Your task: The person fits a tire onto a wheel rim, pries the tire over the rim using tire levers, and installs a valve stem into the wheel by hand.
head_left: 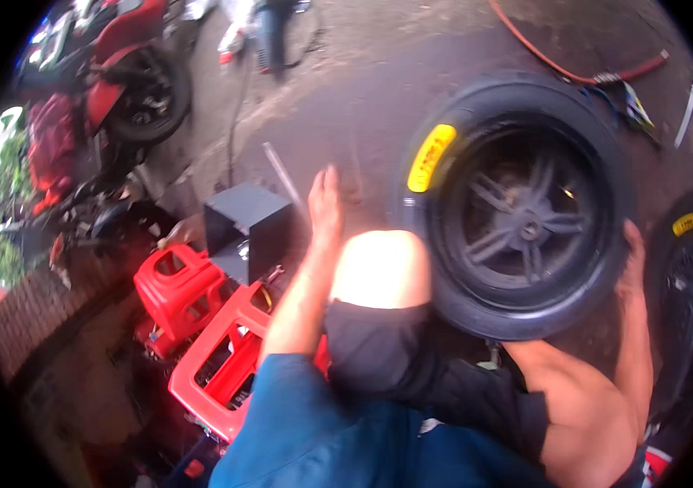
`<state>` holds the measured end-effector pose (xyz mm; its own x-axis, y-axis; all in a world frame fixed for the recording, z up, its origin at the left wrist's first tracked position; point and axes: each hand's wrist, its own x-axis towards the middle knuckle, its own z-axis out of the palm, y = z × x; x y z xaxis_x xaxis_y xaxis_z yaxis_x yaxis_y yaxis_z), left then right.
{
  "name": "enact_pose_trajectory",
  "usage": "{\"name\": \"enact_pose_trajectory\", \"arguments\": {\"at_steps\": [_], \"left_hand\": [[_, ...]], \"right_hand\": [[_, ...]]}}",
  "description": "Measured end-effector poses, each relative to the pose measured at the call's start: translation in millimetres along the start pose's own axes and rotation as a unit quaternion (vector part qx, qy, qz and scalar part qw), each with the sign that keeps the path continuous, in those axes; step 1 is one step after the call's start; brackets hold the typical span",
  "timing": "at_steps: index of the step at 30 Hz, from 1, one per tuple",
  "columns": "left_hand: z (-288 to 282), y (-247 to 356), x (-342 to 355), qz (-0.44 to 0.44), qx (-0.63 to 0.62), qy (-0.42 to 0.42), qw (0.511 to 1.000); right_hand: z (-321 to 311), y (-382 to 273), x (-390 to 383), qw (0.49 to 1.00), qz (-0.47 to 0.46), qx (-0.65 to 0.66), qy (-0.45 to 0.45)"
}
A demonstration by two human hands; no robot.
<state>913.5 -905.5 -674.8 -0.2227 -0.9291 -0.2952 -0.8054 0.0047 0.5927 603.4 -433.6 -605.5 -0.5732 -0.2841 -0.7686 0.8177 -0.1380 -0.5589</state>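
A motorcycle wheel with a black tire, grey spokes and a yellow sticker is in front of me, right of my knee. My right hand is against the tire's right side, its fingers partly hidden by the tread. Left of the wheel, my left hand is raised beyond my knee. Its fingers are stretched out and it holds nothing. Just left of that hand is a thin, light-coloured rod, slightly blurred.
Red plastic stools and a dark open-sided box stand at the left. Motorcycles are parked at the far left. An orange hose lies at the far right. Another wheel is at the right edge, and a power tool lies at the top.
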Motion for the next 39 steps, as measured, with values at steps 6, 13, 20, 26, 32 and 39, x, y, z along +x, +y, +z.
{"name": "enact_pose_trajectory", "arguments": {"at_steps": [6, 13, 20, 26, 32, 39], "left_hand": [[-39.8, -33.8, -34.2, -0.139, 0.239, 0.059, 0.959], [-2.3, -39.6, -12.0, -0.128, 0.311, 0.008, 0.942], [-72.1, -40.9, -11.3, 0.001, -0.015, 0.042, 0.999], [-98.3, 177.6, -65.9, 0.122, 0.070, -0.351, 0.926], [-16.2, 268.3, -99.2, 0.315, 0.334, -0.536, 0.708], [43.7, 249.2, -100.5, 0.363, 0.257, -0.583, 0.680]], "right_hand": [[10.2, 1.0, 1.4, 1.000, -0.013, -0.012, -0.001], [-14.7, 1.4, -4.3, 0.979, -0.098, -0.141, 0.105], [35.2, -11.3, -9.1, 0.995, -0.043, -0.086, -0.014], [20.1, -9.0, -3.5, 0.993, -0.034, -0.114, -0.012], [15.2, -7.0, 5.4, 0.991, -0.042, -0.126, -0.031], [22.5, -9.6, 1.4, 0.988, -0.052, -0.139, -0.036]]}}
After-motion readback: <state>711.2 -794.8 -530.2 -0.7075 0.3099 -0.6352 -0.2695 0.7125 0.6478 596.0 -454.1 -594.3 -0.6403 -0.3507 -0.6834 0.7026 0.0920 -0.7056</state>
